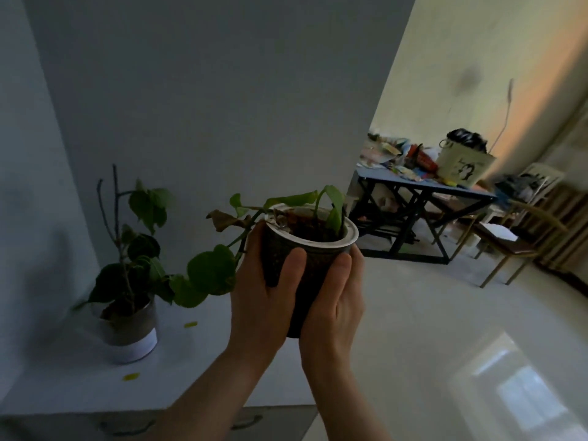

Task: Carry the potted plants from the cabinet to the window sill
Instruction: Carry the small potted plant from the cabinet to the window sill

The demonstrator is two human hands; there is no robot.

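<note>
I hold a dark pot with a white rim (313, 249) in both hands, lifted above the right end of the white cabinet top (203, 370). Its trailing green and brown leaves hang out to the left. My left hand (264, 291) wraps the pot's left side, and my right hand (334, 300) cups its right side and base. A second potted plant in a grey and white pot (129, 329) stands on the cabinet at the left, with bare stems and dark leaves.
Two fallen yellow leaves lie on the cabinet top. Cabinet drawers with handles (245, 423) show below. Across the pale glossy floor (445, 329), a cluttered blue table (426, 183) and a wooden chair (515, 237) stand at the right, near the wall.
</note>
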